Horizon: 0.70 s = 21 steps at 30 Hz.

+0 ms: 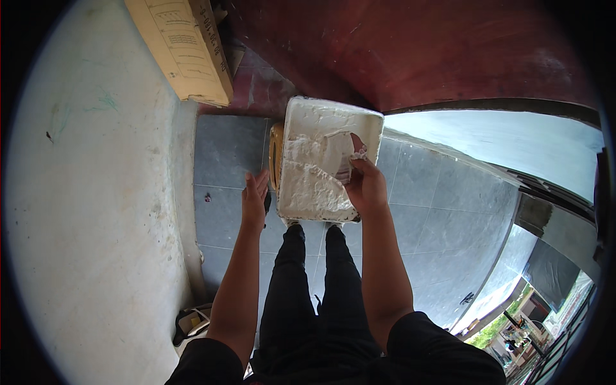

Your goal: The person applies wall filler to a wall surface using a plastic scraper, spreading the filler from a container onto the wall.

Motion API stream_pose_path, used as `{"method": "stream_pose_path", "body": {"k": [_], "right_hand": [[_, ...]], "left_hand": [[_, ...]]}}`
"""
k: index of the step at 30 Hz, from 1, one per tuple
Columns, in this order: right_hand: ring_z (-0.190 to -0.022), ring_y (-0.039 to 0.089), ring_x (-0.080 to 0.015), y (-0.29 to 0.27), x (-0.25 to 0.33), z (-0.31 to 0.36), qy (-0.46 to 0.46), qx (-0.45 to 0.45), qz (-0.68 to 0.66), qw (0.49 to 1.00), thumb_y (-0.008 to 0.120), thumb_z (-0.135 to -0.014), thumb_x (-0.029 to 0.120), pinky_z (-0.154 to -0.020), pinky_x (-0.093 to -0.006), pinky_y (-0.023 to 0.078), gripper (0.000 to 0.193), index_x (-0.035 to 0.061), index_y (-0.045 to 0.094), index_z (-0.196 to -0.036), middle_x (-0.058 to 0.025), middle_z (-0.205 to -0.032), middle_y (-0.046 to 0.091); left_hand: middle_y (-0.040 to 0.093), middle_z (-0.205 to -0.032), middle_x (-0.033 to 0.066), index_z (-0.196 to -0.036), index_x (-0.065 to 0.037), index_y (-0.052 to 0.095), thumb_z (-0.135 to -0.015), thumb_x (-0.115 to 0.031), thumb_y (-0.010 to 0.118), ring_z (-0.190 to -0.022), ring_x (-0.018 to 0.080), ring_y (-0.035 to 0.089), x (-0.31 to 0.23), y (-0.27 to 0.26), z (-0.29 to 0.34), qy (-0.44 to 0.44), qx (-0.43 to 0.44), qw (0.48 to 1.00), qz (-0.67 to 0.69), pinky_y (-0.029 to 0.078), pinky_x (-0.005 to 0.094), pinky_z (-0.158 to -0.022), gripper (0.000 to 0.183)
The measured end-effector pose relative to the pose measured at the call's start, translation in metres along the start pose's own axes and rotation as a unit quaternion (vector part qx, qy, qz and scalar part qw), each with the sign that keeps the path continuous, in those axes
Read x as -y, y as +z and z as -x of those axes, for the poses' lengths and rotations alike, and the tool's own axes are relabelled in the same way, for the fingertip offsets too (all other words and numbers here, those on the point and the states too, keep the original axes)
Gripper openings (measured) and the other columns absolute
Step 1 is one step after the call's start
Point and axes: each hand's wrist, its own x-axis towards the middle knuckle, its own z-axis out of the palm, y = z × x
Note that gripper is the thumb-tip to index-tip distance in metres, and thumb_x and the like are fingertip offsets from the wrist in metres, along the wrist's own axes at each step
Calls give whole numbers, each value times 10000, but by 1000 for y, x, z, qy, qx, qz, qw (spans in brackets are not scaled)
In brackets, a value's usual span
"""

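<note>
In front of my feet is a shallow, off-white rectangular tray (333,109), with thick white paste (308,189) spread unevenly over its bottom. My right hand (367,186) reaches over the tray's right side, its fingers closed on a thin, flat scraper-like piece (343,157) smeared with white. Its exact kind is hard to make out. To the left of the tray, my left hand (255,189) is held with fingers stretched out and nothing in it. A yellow-brown rounded object (276,157) shows along the tray's left edge, partly hidden by it.
Grey floor tiles (430,186) surround the tray. A pale wall (102,192) runs down the left, and a dark red surface (436,51) rises beyond. A cardboard box (186,51) stands at the far left. Near my left elbow lies a bag-like item (192,321).
</note>
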Motion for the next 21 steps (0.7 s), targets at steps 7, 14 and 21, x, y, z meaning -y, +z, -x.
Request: {"method": "stream_pose_path", "body": {"k": [7,14,21], "right_hand": [[-1163,603,-306,25,67,75,-7,52,-29,998,440,-909,15,-1028,-452,473,479,-43,442,-1385,-182,-1318,569],[-1237,550,-276,48,146,181,-52,113,-40,991,435,-912,70,-1095,-414,401,547,57,411,-1459,-128,-1367,554],[-1213,560,-263,29,240,229,-126,167,-112,972,454,-898,31,-1083,-400,420,566,93,419,-1459,-121,-1335,561]], "left_hand": [[425,-1511,188,-1441,41,423,-1015,-638,203,-1442,275,353,-48,19,73,48,-2,999,23,208,376,-1197,832],[526,-1440,149,-1410,10,477,-992,-666,257,-1387,243,430,-100,95,115,84,62,993,47,260,358,-1142,825],[482,-1456,191,-1463,-40,391,-1082,-273,232,-1345,263,481,-175,207,119,331,51,935,-118,441,349,-1019,474]]}}
